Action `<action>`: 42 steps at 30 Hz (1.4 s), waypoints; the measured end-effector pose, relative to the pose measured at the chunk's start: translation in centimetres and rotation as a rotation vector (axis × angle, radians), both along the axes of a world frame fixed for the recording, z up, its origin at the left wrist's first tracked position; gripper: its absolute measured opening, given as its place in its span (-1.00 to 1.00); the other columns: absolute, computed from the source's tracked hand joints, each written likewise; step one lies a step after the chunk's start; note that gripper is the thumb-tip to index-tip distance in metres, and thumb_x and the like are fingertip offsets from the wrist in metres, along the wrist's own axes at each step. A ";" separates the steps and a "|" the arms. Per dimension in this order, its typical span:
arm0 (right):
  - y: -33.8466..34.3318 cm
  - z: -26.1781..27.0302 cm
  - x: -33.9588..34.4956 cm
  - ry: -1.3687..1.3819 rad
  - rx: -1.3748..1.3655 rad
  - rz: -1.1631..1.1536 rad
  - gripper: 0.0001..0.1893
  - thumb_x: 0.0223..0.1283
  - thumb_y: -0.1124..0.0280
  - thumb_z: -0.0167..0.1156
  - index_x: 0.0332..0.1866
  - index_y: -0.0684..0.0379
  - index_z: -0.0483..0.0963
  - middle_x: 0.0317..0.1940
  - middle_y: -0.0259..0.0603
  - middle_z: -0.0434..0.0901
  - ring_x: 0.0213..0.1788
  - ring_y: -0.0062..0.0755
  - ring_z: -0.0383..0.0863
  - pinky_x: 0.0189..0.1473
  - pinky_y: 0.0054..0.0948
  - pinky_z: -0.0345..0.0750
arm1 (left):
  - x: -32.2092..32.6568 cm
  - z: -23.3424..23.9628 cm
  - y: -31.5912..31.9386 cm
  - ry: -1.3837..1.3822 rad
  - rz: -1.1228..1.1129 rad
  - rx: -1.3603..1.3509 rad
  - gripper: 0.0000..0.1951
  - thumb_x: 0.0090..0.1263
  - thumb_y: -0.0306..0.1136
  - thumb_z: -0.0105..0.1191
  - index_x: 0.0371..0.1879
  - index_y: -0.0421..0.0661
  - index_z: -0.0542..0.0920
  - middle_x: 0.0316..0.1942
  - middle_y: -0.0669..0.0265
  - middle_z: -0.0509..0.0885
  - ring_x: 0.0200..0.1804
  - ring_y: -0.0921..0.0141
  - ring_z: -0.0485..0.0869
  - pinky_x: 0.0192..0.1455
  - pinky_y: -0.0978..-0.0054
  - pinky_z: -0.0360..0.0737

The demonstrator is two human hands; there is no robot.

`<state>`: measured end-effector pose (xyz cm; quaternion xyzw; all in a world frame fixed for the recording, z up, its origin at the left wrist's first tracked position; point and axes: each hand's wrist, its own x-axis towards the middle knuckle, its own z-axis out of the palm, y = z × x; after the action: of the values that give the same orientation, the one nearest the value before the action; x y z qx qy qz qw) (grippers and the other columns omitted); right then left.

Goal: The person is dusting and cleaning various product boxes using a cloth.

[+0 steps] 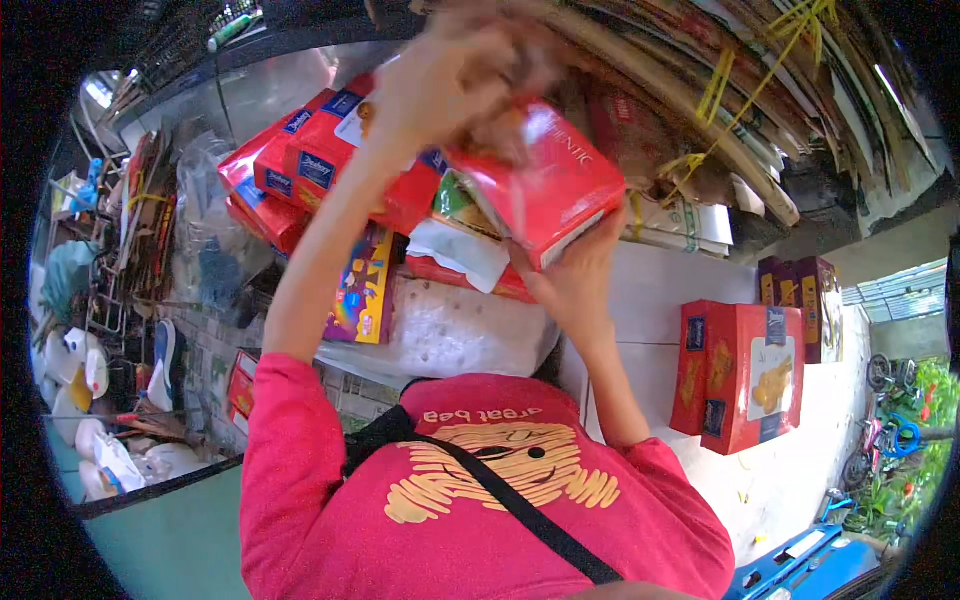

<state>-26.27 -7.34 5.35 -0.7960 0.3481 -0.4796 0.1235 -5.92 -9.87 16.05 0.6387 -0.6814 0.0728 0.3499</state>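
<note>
A red carton (555, 180) with printed lettering is tilted in front of me. My right hand (577, 277) grips its lower corner, thumb on the near side. Above the carton's far end is my left hand (450, 82), blurred by motion, so its fingers and anything in them are unclear. Just left of the carton lie several red biscuit boxes (322, 161), partly covered by my left forearm. Between them and the carton a green packet (456, 199) shows. A white sheet (465, 251) rests over another red box (431, 271) below.
A purple box (364, 289) stands beside a plastic-wrapped white bundle (465, 322). On the right, red boxes (750, 375) stand near purple cartons (806, 292). Flattened cardboard (720, 90) tied with yellow string is stacked beyond. Clear plastic bags (214, 217) lie at left.
</note>
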 end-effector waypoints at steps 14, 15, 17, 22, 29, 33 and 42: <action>-0.5 0.8 1.9 -0.557 0.699 0.208 -0.03 -0.10 0.09 0.26 0.26 0.45 -0.15 0.10 0.28 0.13 0.09 0.24 0.21 0.16 -0.02 0.18 | -5.6 2.2 3.7 0.085 -0.469 -0.258 -0.66 -0.19 -0.25 0.19 -0.32 0.05 0.56 -0.08 0.15 0.51 -0.10 0.10 0.53 -0.13 0.25 0.51; -0.6 0.8 1.7 -0.256 0.332 0.098 0.02 -0.19 0.10 0.31 0.27 0.43 -0.15 0.07 0.26 0.15 0.08 0.23 0.21 0.16 -0.03 0.19 | -4.0 1.4 2.6 0.013 -0.332 -0.277 -0.65 -0.17 -0.24 0.18 -0.30 0.05 0.57 -0.09 0.14 0.51 -0.11 0.09 0.53 -0.13 0.24 0.52; -0.8 1.1 1.3 -0.029 0.074 -0.068 0.12 -0.40 0.12 0.41 0.27 0.38 -0.14 0.00 0.21 0.17 0.07 0.19 0.21 0.13 -0.06 0.21 | -0.7 -0.1 -0.7 -0.083 -0.126 -0.329 -0.65 -0.12 -0.22 0.18 -0.26 0.08 0.57 -0.08 0.11 0.50 -0.13 0.08 0.55 -0.14 0.22 0.53; -0.1 1.8 1.9 0.039 0.043 -0.063 0.11 -0.39 0.12 0.41 0.26 0.39 -0.13 0.01 0.20 0.16 0.05 0.13 0.21 0.14 -0.05 0.18 | 8.6 -1.6 -2.5 -0.202 0.245 -0.222 -0.59 0.01 -0.12 0.18 -0.09 0.13 0.54 -0.10 0.07 0.47 -0.14 0.06 0.55 -0.11 0.22 0.53; -0.6 2.8 2.7 0.077 -0.039 -0.077 0.02 -0.23 0.05 0.34 0.25 0.41 -0.08 0.02 0.18 0.21 0.04 0.13 0.25 0.09 -0.08 0.23 | -2.7 1.6 4.6 -0.014 -0.139 -0.205 -0.66 -0.11 -0.32 0.15 -0.25 0.07 0.54 -0.20 0.11 0.47 -0.16 0.06 0.52 -0.13 0.24 0.49; -0.7 4.3 2.9 -0.029 -0.148 0.025 -0.12 -0.05 0.17 0.23 0.28 0.37 -0.10 0.10 0.23 0.12 0.13 0.17 0.19 0.19 -0.10 0.15 | -4.3 2.8 7.1 0.044 -0.296 -0.182 -0.62 -0.16 -0.41 0.16 -0.24 0.03 0.55 -0.02 0.06 0.44 -0.01 0.06 0.48 0.00 0.28 0.46; -1.9 0.9 0.8 0.029 0.002 0.135 0.09 -0.45 0.15 0.45 0.22 0.39 -0.07 0.06 0.11 0.19 0.10 0.03 0.20 0.17 -0.11 0.16 | 13.6 -4.1 -1.1 0.061 0.286 -0.201 -0.61 0.06 -0.24 0.14 -0.11 -0.12 0.54 -0.16 0.10 0.57 -0.10 0.15 0.57 -0.02 0.33 0.49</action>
<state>-25.44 -9.29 6.21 -0.8244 0.2959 -0.4583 0.1511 7.70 -11.01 11.93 0.6929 -0.5619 0.1703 0.4185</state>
